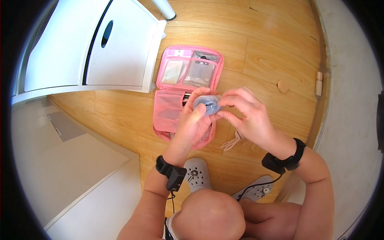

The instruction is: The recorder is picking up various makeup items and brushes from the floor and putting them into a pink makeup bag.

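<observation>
My left hand (195, 120) holds a small translucent bluish round container (207, 103), with the thumb laid across its front. A dark thin shape shows inside it or on its face; what it is cannot be made out. The fingertips of my right hand (247, 109) meet the container's right edge, slightly blurred, and whether they pinch anything is unclear. Below the hands, a pink zippered case (168, 103) lies unfolded on the floor. Its far half has clear pockets with flat packets (199, 73). Slim dark and white sticks (186, 98) poke from the near half, partly covered by my left hand.
Wood-look flooring (270, 54) surrounds the case. On it lie a round beige puff (282, 86), a small beige tube (318, 84) by the right wall, and a pale looped strap (232, 141). White drawers (120, 51) stand at left. Grey clogs (198, 174) are on my feet.
</observation>
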Available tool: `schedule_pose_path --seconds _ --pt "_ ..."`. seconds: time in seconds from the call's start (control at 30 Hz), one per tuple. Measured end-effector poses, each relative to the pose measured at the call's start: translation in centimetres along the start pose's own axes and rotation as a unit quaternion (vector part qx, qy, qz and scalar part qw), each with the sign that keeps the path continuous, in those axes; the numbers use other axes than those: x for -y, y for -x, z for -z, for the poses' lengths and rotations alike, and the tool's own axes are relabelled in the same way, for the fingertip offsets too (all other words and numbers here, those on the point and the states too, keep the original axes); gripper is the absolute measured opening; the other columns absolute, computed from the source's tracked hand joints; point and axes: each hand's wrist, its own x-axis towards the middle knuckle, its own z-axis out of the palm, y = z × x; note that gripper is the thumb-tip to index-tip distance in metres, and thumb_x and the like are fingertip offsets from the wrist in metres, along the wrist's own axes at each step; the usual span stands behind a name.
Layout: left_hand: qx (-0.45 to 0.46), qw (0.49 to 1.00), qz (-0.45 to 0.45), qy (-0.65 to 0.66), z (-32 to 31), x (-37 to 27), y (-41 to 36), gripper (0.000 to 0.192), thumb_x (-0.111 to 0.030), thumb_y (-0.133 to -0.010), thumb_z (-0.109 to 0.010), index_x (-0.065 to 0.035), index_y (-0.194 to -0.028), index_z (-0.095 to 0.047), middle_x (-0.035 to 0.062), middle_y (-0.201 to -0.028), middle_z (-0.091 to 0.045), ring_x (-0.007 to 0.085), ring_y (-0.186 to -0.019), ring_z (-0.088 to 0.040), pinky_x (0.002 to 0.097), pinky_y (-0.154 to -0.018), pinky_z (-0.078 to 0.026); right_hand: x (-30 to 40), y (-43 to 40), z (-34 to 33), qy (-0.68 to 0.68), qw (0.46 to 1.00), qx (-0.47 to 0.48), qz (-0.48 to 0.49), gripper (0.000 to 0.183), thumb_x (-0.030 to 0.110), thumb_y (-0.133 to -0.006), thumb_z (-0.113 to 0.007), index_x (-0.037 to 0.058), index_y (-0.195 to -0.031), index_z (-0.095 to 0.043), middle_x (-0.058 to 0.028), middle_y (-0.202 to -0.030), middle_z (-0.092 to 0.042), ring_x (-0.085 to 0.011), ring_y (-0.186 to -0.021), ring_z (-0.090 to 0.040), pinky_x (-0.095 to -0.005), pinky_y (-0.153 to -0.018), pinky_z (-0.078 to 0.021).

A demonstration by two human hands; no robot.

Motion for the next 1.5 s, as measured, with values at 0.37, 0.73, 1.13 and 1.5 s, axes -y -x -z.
schedule_pose_path --seconds 0.37,0.73,1.13,1.5 --pt "0.076 0.996 0.037 -0.026 1.3 -0.9 -0.1 0.064 -0.019 -0.074 -0.077 -0.0033 -0.126 -0.043 0.0091 -0.116 -0.052 0.0194 -0.109 -0.053 0.0325 -0.089 -0.045 0.7 -0.7 0.4 -0.026 0.998 0.063 -0.014 0.042 0.0 -0.066 -0.075 0.0061 -0.103 -0.056 -0.0088 -0.089 -0.058 -0.027 -0.081 -0.057 -0.0365 -0.071 -0.0483" --pt "0.054 0.997 -0.014 -0.056 0.8 -0.2 0.0 0.055 -0.043 -0.083 -0.066 -0.0048 -0.115 -0.042 0.0134 -0.113 -0.052 0.0226 -0.102 -0.056 0.0339 -0.082 -0.051 0.2 -1.1 0.7 -0.019 0.992 0.12 0.034 0.031 -0.001 -0.067 -0.073 0.0051 -0.092 -0.055 -0.0098 -0.083 -0.054 -0.0274 -0.076 -0.055 -0.0368 -0.066 -0.0476" --pt "0.051 0.997 -0.056 0.026 1.2 0.8 -0.3 0.041 -0.034 -0.089 -0.062 -0.007 -0.113 -0.044 0.0125 -0.117 -0.048 0.023 -0.1 -0.056 0.0358 -0.078 -0.051 0.2 -0.9 -0.1 -0.036 0.998 0.034 -0.033 0.025 0.004 -0.072 -0.073 0.0051 -0.094 -0.061 -0.009 -0.08 -0.056 -0.0245 -0.073 -0.056 -0.0342 -0.064 -0.0477" --pt "0.023 0.998 -0.045 -0.042 0.1 0.2 0.4 0.058 -0.03 -0.069 -0.082 -0.0078 -0.109 -0.046 0.0078 -0.11 -0.051 0.0187 -0.095 -0.057 0.0318 -0.066 -0.053 -0.3 -0.5 -0.2 0.075 0.99 0.01 0.121 0.038 0.005 -0.068 -0.073 -0.0003 -0.105 -0.065 -0.0103 -0.088 -0.057 -0.0257 -0.081 -0.058 -0.0325 -0.068 -0.0505"
